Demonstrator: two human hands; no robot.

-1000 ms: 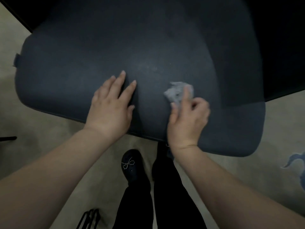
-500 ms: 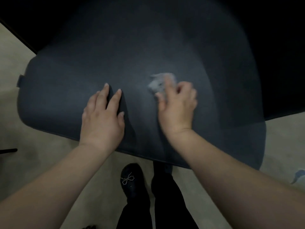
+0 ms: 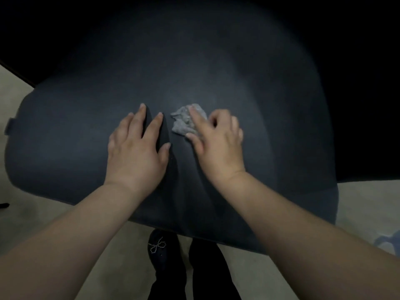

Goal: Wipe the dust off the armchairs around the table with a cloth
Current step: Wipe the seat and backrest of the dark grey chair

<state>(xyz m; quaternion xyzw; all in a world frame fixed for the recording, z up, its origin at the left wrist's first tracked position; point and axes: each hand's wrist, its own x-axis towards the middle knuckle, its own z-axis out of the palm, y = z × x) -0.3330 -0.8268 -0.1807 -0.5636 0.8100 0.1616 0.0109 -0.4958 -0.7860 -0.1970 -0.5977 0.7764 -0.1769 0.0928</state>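
A dark blue-grey armchair (image 3: pixel 71 131) fills most of the head view, its padded surface spreading out below me. My left hand (image 3: pixel 136 152) rests flat on the fabric with its fingers straight and spread. Just to its right, my right hand (image 3: pixel 218 144) holds a small crumpled grey cloth (image 3: pixel 184 121) against the fabric, with curled fingers on top of it and the thumb at its near edge. Part of the cloth is hidden under that hand.
Beige carpet (image 3: pixel 368 204) shows at the left, the right and below the armchair. My dark shoe with a studded bow (image 3: pixel 160 247) and dark trouser legs stand at the armchair's near edge. A blue patch (image 3: pixel 387 241) lies on the carpet at the far right.
My right hand has slid the cloth leftwards across the fabric, closer to my left hand. My left hand has stayed flat on the fabric. The view has shifted further over the armchair.
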